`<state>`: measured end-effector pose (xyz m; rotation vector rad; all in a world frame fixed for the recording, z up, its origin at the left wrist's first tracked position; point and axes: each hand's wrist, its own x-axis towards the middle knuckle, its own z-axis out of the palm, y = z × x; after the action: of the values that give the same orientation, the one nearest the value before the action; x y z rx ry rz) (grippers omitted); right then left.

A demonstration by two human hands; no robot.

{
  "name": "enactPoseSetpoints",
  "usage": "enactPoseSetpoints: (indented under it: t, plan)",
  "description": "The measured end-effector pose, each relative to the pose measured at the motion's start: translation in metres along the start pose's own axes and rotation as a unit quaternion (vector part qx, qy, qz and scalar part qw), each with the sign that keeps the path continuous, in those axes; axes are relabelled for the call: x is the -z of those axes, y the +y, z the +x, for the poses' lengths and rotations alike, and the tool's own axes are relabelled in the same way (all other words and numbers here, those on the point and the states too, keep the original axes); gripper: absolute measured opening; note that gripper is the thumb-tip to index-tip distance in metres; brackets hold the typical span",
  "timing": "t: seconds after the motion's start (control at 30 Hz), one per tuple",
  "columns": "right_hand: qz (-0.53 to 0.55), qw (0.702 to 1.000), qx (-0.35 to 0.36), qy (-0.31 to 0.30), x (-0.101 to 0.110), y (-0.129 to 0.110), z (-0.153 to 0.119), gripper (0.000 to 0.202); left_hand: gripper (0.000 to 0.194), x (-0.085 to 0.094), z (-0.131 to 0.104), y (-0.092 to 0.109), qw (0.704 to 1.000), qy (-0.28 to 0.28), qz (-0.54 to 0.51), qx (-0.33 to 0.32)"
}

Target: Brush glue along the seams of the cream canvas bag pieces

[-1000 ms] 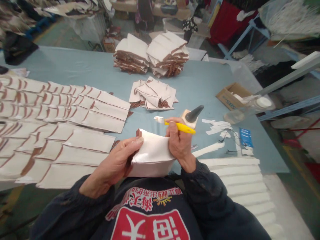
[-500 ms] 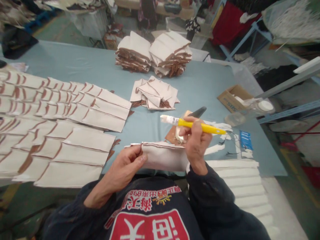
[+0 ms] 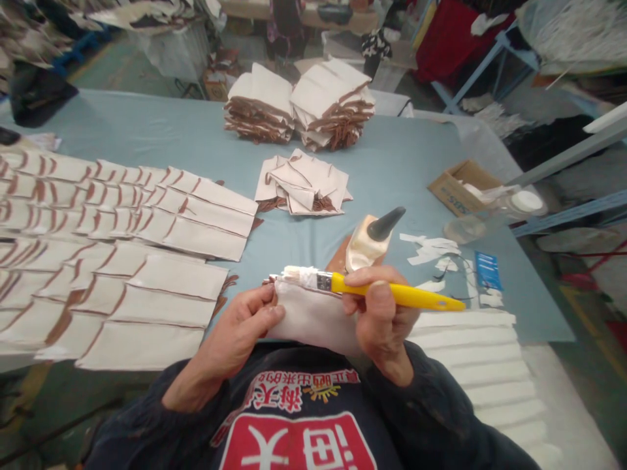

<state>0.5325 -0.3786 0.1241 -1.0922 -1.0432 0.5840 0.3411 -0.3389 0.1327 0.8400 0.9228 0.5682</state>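
My left hand (image 3: pixel 252 320) pinches the left end of a cream fabric piece (image 3: pixel 313 316) with a brown edge, held close to my chest. In my right hand (image 3: pixel 382 316) is a yellow-handled paintbrush (image 3: pixel 399 295), its pale bristles pointing left along the top edge of the piece. Whether the bristles touch the fabric I cannot tell. My right hand covers the right end of the piece. Just beyond it stands a cream container with a black nozzle (image 3: pixel 375 235), on a brown patch of material.
Overlapping rows of cream pieces with brown edges (image 3: pixel 161 281) spread over the left side. A loose pile (image 3: pixel 306 183) and two stacks (image 3: pixel 259 98) lie farther back. At right are white strips (image 3: pixel 431 248), a cardboard box (image 3: pixel 458 192), a clear jar (image 3: pixel 526 202) and white bands (image 3: pixel 470 359).
My right hand has lowered the paintbrush, bringing its bristles from above the piece to its top edge near my left hand. The nozzle container now shows more fully.
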Motion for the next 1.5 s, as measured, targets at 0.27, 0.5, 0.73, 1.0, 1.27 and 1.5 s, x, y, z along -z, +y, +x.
enactPoseSetpoints:
  t: [0.27,0.5,0.73,1.0,1.27,1.5]
  plan:
    - [-0.008,1.000,0.001,-0.011,-0.004,0.000,0.000,0.034,0.018,-0.004,0.000,0.002,1.000,0.018,-0.020,0.004]
    - [-0.031,0.999,0.030,-0.020,0.006,0.004,0.001,0.026,0.016,-0.006,0.000,0.004,0.998,0.049,-0.033,0.001]
    - [-0.103,0.985,0.112,-0.077,0.013,0.002,-0.010,0.019,0.020,-0.006,0.001,-0.001,0.997,0.081,-0.007,-0.007]
    - [-0.236,0.944,0.208,-0.101,0.032,0.000,-0.002,0.021,0.025,-0.010,0.004,-0.002,0.993,0.112,-0.008,-0.021]
    - [-0.245,0.946,0.212,-0.022,0.038,-0.013,-0.013,0.026,0.025,-0.005,0.005,-0.008,0.995,0.098,0.009,-0.019]
    - [-0.250,0.944,0.206,-0.065,0.023,-0.016,-0.014,0.026,0.027,-0.006,0.005,-0.015,0.992,0.094,0.061,-0.054]
